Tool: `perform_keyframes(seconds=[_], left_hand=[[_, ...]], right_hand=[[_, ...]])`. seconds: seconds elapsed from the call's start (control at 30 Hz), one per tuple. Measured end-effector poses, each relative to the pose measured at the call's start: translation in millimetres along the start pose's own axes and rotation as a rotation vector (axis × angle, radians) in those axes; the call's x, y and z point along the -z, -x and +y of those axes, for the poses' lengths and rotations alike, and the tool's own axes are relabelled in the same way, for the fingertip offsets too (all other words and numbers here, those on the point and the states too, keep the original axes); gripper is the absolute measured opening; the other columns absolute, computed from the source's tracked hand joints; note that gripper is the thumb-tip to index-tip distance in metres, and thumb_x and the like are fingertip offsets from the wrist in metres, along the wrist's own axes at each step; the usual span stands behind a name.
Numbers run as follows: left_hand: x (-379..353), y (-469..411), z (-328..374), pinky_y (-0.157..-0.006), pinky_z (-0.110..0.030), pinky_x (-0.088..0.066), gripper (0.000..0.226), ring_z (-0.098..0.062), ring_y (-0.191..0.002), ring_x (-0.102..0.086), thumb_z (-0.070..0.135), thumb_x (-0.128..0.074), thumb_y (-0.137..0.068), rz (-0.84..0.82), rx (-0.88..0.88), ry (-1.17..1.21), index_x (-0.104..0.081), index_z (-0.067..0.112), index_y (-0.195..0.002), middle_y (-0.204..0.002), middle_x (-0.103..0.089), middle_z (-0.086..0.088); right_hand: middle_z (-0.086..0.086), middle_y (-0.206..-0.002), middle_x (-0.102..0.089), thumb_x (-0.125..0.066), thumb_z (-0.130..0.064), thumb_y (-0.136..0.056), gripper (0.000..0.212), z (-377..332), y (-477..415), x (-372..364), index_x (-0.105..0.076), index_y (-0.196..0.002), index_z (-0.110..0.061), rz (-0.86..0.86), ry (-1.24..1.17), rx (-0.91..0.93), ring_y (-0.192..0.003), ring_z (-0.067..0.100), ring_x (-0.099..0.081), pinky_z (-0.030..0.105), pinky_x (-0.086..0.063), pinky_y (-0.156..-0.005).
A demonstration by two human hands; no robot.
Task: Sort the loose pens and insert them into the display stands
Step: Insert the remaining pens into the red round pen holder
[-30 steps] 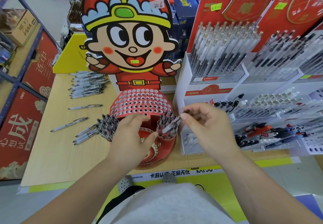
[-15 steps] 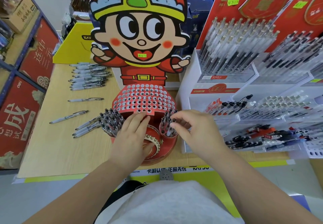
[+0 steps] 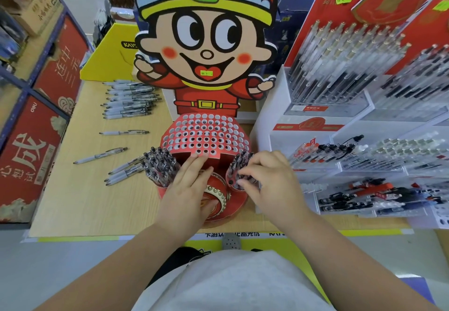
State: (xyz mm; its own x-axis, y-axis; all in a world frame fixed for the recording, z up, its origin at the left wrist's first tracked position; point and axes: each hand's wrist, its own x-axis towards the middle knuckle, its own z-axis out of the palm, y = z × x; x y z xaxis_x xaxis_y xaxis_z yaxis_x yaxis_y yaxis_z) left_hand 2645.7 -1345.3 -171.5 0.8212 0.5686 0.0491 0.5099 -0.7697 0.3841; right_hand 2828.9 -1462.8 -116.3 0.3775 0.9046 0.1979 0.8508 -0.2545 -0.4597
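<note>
A red cartoon display stand has a perforated panel (image 3: 206,136) with empty holes. Two round cups sit at its front: the left cup (image 3: 159,165) and the right cup (image 3: 236,165) are both packed with upright pens. My left hand (image 3: 189,189) lies flat on the stand's red base, its straight fingertips touching the panel's front edge. My right hand (image 3: 269,179) hovers over the right cup, its curled finger and thumb pinching the top of a pen standing there. Loose white pens lie on the wooden table (image 3: 85,201): a row (image 3: 128,99) at the back, two singles (image 3: 124,132) (image 3: 100,155), and a small cluster (image 3: 121,173).
A white tiered rack (image 3: 303,140) full of pens stands close on the right. The tall cartoon cutout (image 3: 206,43) rises behind the panel. A yellow box (image 3: 109,55) sits at the back left, and red boxes on blue shelving (image 3: 29,155) line the left side.
My right hand brought a pen down from above the right cup into it and now stays on the pen tops. My left hand slid slightly forward on the stand.
</note>
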Motion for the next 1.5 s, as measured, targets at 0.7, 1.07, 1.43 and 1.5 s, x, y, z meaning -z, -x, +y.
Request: perform_keyframes(seconds=[0.7,1.07,1.43,1.5], left_hand=[[76,50,-4,-0.092,-0.028,-0.047,0.029,-0.017,-0.105,-0.062,0.041,-0.062,-0.089,0.272,0.111,0.107,-0.067,0.021,-0.110,-0.111,-0.066,0.004],[117,59,-181,-0.085,-0.027,-0.043,0.043,-0.012,-0.073,-0.045,0.038,-0.076,-0.086,0.010,0.342,0.033,-0.066,0.018,-0.123,-0.124,-0.061,0.003],[147,26,-312,-0.103,-0.034,-0.042,0.054,-0.021,-0.128,-0.047,0.051,-0.060,-0.095,-0.313,0.126,-0.016,-0.049,0.024,-0.141,-0.140,-0.050,0.002],[144,24,-318,-0.103,-0.035,-0.043,0.054,-0.022,-0.126,-0.049,0.052,-0.059,-0.095,-0.369,0.122,-0.043,-0.048,0.025,-0.140,-0.138,-0.051,0.002]], right_hand=[[-0.009,-0.099,-0.059,-0.073,-0.041,-0.085,0.024,-49,-39,3,-0.074,-0.100,-0.022,0.029,-0.209,0.104,-0.099,0.015,-0.052,0.027,-0.041,-0.086],[-0.012,-0.099,-0.057,-0.064,-0.049,-0.086,0.031,-160,-88,-54,-0.072,-0.104,-0.024,-0.083,-0.155,0.092,-0.100,0.011,-0.050,0.024,-0.039,-0.082],[-0.011,-0.101,-0.057,-0.073,-0.041,-0.087,0.026,-252,-100,-150,-0.071,-0.107,-0.023,-0.133,-0.179,-0.298,-0.096,0.011,-0.055,0.032,-0.048,-0.087],[-0.014,-0.097,-0.051,-0.073,-0.038,-0.087,0.026,-252,-91,-166,-0.071,-0.107,-0.022,-0.184,-0.215,-0.380,-0.091,0.006,-0.051,0.026,-0.043,-0.083]])
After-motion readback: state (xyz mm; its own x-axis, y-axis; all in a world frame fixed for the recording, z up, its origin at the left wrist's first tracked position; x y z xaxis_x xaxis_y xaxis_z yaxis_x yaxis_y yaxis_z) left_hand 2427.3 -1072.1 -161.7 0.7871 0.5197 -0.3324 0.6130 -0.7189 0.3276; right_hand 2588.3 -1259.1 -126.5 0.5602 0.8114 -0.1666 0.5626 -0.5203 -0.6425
